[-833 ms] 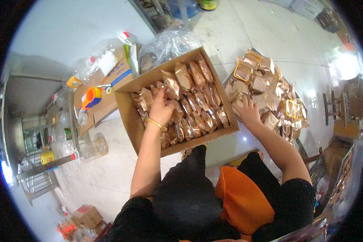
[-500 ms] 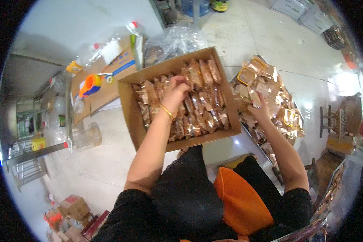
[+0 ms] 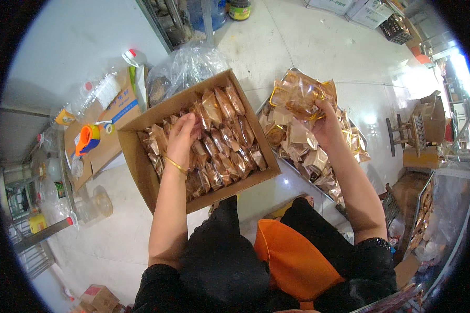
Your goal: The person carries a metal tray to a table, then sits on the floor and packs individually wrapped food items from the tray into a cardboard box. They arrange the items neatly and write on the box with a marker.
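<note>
A cardboard box (image 3: 136, 180) stands tilted in front of me, packed with rows of clear-and-gold wrapped packets (image 3: 222, 138). My left hand (image 3: 180, 138), with a gold bangle at the wrist, reaches into it. Its fingers are curled together against the packets near the far side, and the fingertips are partly hidden. To the right of the box, my right hand (image 3: 326, 122) is closed on a clump of gold wrapped packets (image 3: 300, 96), raised above a tray (image 3: 318, 192) heaped with loose packets (image 3: 303, 141).
Left of the box, a flattened cardboard sheet (image 3: 102, 141) carries an orange-and-blue tape dispenser (image 3: 87, 140). A clear plastic bag (image 3: 188, 68) lies behind the box. A clear jar (image 3: 102, 205) is on the floor at left. A wooden stool (image 3: 402, 130) stands at far right.
My right hand has picked up gold packets and raised them from the heap. My left hand remains in the box. The whole view has shifted, so the box sits farther left.
</note>
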{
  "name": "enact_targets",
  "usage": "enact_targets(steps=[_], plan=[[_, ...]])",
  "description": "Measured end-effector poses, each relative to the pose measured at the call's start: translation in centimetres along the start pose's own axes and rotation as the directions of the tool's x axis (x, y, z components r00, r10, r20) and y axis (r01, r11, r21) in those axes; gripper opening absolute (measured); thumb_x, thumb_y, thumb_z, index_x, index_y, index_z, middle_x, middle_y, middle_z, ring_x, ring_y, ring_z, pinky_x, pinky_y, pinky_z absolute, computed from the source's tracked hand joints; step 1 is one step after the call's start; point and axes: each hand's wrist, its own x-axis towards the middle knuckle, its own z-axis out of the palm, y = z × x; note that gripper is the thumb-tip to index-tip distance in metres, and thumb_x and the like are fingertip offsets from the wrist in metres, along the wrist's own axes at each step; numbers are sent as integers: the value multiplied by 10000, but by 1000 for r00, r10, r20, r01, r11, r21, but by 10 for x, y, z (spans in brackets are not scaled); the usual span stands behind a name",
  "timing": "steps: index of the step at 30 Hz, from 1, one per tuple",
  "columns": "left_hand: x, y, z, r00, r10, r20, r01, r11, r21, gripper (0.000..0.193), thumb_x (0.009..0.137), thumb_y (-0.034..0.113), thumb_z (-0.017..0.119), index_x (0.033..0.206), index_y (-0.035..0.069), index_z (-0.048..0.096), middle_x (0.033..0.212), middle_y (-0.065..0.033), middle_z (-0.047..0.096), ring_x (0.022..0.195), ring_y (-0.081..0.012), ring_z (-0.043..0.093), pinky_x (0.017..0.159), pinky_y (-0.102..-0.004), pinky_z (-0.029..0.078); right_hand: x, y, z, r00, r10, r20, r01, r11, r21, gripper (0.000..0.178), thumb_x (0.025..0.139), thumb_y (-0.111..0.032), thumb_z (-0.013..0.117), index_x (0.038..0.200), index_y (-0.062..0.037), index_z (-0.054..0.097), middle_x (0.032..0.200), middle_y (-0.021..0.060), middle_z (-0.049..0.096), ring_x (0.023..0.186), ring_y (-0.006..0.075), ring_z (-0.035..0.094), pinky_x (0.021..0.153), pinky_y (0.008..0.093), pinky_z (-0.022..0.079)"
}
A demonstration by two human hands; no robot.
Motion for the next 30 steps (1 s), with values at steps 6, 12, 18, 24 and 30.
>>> enact_targets(steps=[6, 12, 18, 24, 30], plan=[[-20, 23, -7, 987, 21, 160, -17, 1000, -26, 603, 960, 520, 563, 1355, 66, 532, 1357, -51, 548, 1284, -193, 468, 1081, -371, 348, -62, 12, 123, 990, 22, 138, -5, 993, -120, 356, 878, -184, 662, 1170, -23, 536, 997, 92, 642, 876, 202, 649, 742, 322, 580], [-22, 43, -11, 971, -13, 238, 72, 968, -241, 610, 954, 580, 518, 1316, 90, 562, 1260, -49, 601, 1167, -173, 546, 1002, -332, 422, -71, 98, 204, 977, -144, 159, 183, 946, -269, 695, 864, -119, 716, 1441, -85, 329, 1173, 108, 590, 991, 190, 598, 804, 308, 525], [35, -26, -37, 997, 27, -71, -49, 943, -330, 586, 946, 595, 530, 1262, 104, 568, 1056, -55, 646, 1014, -176, 610, 846, -355, 519, -73, 180, 211, 764, -308, 567, 613, 620, -489, 850, 870, -378, 724, 1496, -63, 243, 1141, 249, 643, 1047, 312, 665, 864, 388, 527], [21, -15, -31, 948, 240, -207, -220, 969, 116, 501, 1036, 392, 480, 1280, -31, 591, 1187, -98, 647, 1031, -140, 598, 899, -291, 474, -50, 156, 216, 868, -95, 488, 497, 168, -851, 873, 836, -521, 708, 1431, -36, 292, 841, 297, 665, 783, 481, 658, 687, 516, 534], [-8, 20, -24, 993, -8, -121, -11, 988, -152, 571, 1041, 463, 417, 1335, -8, 550, 1220, -99, 636, 1066, -160, 600, 918, -303, 463, -24, 184, 186, 741, -104, 663, 640, 408, -651, 789, 894, -196, 666, 1496, -50, 179, 937, 322, 646, 864, 486, 646, 758, 501, 530]])
